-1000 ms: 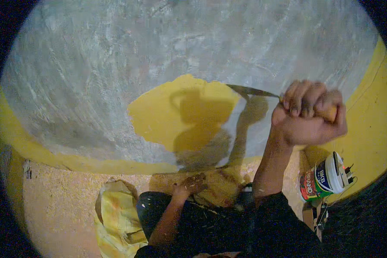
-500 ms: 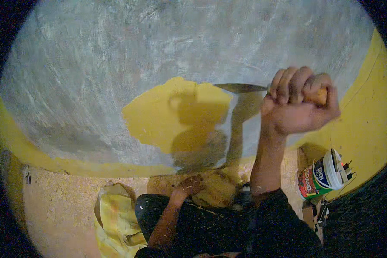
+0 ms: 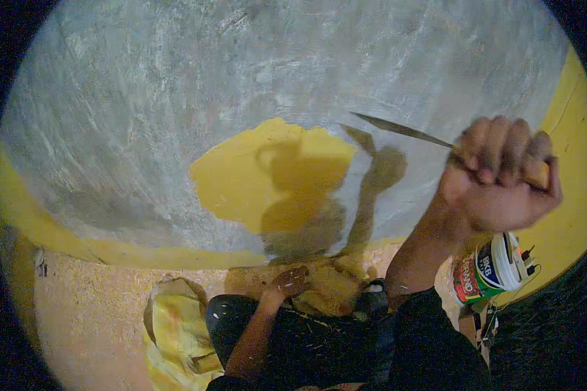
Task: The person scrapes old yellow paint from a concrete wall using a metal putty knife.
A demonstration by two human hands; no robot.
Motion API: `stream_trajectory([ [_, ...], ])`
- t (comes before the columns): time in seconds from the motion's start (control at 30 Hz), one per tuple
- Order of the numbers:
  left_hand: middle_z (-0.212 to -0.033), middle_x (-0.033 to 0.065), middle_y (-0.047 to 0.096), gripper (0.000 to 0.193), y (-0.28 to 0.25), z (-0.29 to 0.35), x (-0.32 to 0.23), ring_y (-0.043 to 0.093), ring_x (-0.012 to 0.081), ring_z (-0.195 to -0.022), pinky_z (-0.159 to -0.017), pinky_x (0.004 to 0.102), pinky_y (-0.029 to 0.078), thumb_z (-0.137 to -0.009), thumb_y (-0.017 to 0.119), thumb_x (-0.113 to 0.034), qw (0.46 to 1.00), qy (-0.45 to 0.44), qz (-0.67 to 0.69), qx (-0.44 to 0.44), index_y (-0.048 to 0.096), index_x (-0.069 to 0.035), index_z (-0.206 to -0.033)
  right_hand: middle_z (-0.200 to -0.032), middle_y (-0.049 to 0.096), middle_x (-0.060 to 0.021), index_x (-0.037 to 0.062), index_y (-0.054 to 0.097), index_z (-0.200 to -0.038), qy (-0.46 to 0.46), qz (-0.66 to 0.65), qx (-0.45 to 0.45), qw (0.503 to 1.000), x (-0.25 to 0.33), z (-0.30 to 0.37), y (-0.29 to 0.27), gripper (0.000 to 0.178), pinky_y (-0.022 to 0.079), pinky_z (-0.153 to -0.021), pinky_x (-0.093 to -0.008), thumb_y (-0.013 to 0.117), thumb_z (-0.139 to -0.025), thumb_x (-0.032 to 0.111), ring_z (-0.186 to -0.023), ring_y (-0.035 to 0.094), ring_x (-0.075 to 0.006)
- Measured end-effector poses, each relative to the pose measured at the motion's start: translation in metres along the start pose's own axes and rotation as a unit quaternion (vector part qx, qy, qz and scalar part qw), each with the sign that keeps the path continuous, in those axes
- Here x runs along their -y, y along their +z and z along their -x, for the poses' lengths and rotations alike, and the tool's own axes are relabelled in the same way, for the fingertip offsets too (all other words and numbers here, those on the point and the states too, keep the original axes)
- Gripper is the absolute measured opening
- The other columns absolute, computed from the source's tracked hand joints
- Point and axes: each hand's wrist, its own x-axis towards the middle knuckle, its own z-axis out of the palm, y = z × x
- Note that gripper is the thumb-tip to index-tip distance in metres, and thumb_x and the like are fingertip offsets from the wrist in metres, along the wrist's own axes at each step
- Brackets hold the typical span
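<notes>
My right hand [image 3: 499, 173] is raised in front of the wall, wrapped round the orange-brown handle of a scraper [image 3: 404, 130]. Its thin metal blade points left and stands off the surface, with its shadow apart from it. The wall [image 3: 176, 78] is mostly bare grey, with an irregular patch of yellow paint [image 3: 231, 176] in its lower middle. Shadows of my head, arm and blade fall across the patch and the grey beside it. Low down, my left hand [image 3: 290, 281] rests by my knee in dim light, its fingers seemingly loose and with nothing visible in them.
A paint bucket [image 3: 486, 270] stands at the right, with dark cabled items at its rim. A yellow-stained sack [image 3: 179, 332] lies on the left. Yellow flakes litter the floor [image 3: 98, 306], and a yellow band of paint [image 3: 150, 254] edges the wall's bottom. Dark cloth lies at the lower right.
My right hand has moved right and slightly down with the scraper, drawing the blade away from the yellow patch's upper right edge. My left hand has barely shifted.
</notes>
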Motion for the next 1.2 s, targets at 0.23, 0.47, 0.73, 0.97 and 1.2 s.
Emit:
stream_trajectory([
  [0.23,-0.126,0.01,0.043,0.037,0.023,0.015,-0.039,0.048,0.0248,-0.109,-0.093,0.0356,0.039,-0.085,0.038,-0.015,0.947,0.013,-0.321,-0.012,0.044,-0.011,-0.122,-0.044,0.03,0.0012,0.0121,0.037,-0.058,0.125,0.081,-0.185,0.971,-0.084,0.045,0.001,0.036,0.022,-0.031,-0.0221,0.039,-0.082,0.039,-0.034,0.025,-0.0082],
  [0.47,-0.125,0.0081,0.044,0.039,0.024,0.005,-0.02,0.044,0.0231,-0.113,-0.094,0.0325,0.037,-0.081,0.049,-0.019,0.971,0.13,-0.198,0.041,0.047,-0.019,-0.12,-0.043,0.03,0.0006,0.0115,0.039,-0.058,-0.02,0.012,-0.013,1.0,-0.006,0.012,0.011,0.03,0.02,-0.03,-0.0223,0.032,-0.081,0.03,-0.033,0.023,-0.0083],
  [0.73,-0.12,0.0071,0.049,0.04,-0.028,-0.034,0.051,0.047,0.0254,-0.109,-0.092,0.0342,0.039,-0.078,0.056,-0.027,0.696,0.136,-0.704,0.043,0.049,-0.018,-0.116,-0.044,0.029,0.0008,0.0122,0.04,-0.058,0.05,0.026,-0.067,0.996,-0.046,0.012,0.007,0.031,0.024,-0.034,-0.0225,0.034,-0.08,0.033,-0.035,0.027,-0.0092],
  [0.97,-0.124,0.0063,0.045,0.039,-0.016,-0.024,0.032,0.04,0.0246,-0.117,-0.098,0.0331,0.035,-0.079,0.05,-0.013,0.734,0.114,-0.67,0.002,0.048,-0.016,-0.118,-0.044,0.03,0.002,0.0115,0.041,-0.063,0.116,-0.006,-0.184,0.976,-0.067,0.024,0.003,0.028,0.027,-0.036,-0.0221,0.037,-0.079,0.034,-0.036,0.028,-0.0081],
  [1.2,-0.129,0.0067,0.041,0.039,-0.01,-0.021,0.008,0.039,0.0225,-0.119,-0.101,0.0315,0.03,-0.083,0.047,-0.014,0.542,0.527,-0.654,0.012,0.046,-0.019,-0.121,-0.045,0.029,0.001,0.0116,0.041,-0.063,0.086,-0.092,-0.046,0.991,-0.034,0.026,-0.001,0.031,0.025,-0.032,-0.0214,0.035,-0.084,0.034,-0.035,0.027,-0.0074],
])
